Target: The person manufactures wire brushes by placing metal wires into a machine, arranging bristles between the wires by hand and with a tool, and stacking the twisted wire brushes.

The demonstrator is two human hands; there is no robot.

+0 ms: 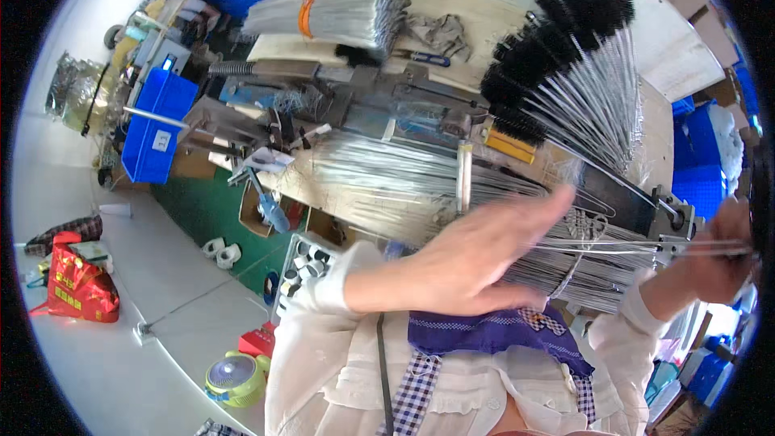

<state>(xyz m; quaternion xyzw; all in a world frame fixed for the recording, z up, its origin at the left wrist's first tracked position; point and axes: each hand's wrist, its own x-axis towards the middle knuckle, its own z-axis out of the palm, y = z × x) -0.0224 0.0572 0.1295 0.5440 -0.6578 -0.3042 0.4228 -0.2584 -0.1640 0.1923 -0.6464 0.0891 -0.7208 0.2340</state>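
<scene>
Wires (pixel 710 249) are running into my right hand (pixel 721 254), pinching them at three o'clock, half cut off; left hand (pixel 484 262) is hovering flat, fingers pressed together, hiding the wire stack (pixel 404 173).

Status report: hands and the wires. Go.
Left hand open, flat above wire pile. Right hand pinching thin wires. Finished black brushes behind.

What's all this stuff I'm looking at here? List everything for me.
wire brushes: a fanned pile, black bristles, silver stems, upper right
loose wires: many, silver, bench centre
tied wire bundle: one, silver with orange tie, top
machine: one, grey metal, bench middle
blue bins: several, left and right edges
red bag: one, floor left
left hand: open, over the wires
right hand: pinching a few thin wires, far right
</scene>
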